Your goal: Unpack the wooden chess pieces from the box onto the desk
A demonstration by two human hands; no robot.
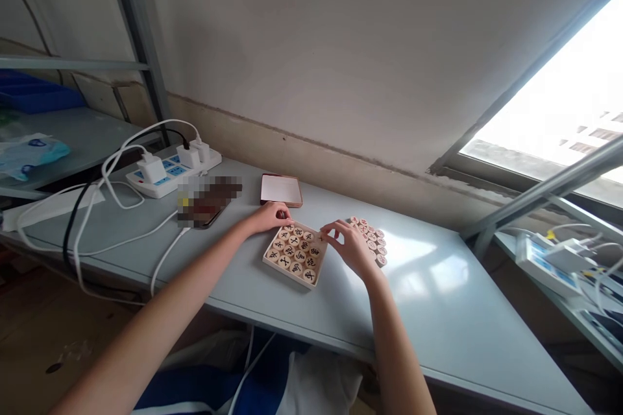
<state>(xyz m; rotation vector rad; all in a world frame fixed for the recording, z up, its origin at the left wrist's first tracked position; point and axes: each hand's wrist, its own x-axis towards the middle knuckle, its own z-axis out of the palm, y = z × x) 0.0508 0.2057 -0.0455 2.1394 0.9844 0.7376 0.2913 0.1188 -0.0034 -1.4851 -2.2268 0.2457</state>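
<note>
A small wooden tray [270,262] lies on the grey table, filled with round wooden chess pieces [296,251] bearing black characters. My left hand [268,215] rests at the tray's far left corner, fingers curled against a piece there. My right hand [349,248] is at the tray's far right corner, thumb and fingers pinching toward a piece at the edge. Just beyond my right hand, several more round pieces [374,241] with red characters lie grouped on the table.
A brown box lid [281,189] lies behind the tray. A phone [207,201] sits to the left, near a white power strip [170,172] with chargers and trailing cables. Metal shelving stands at left; another power strip [552,259] sits at right under the window.
</note>
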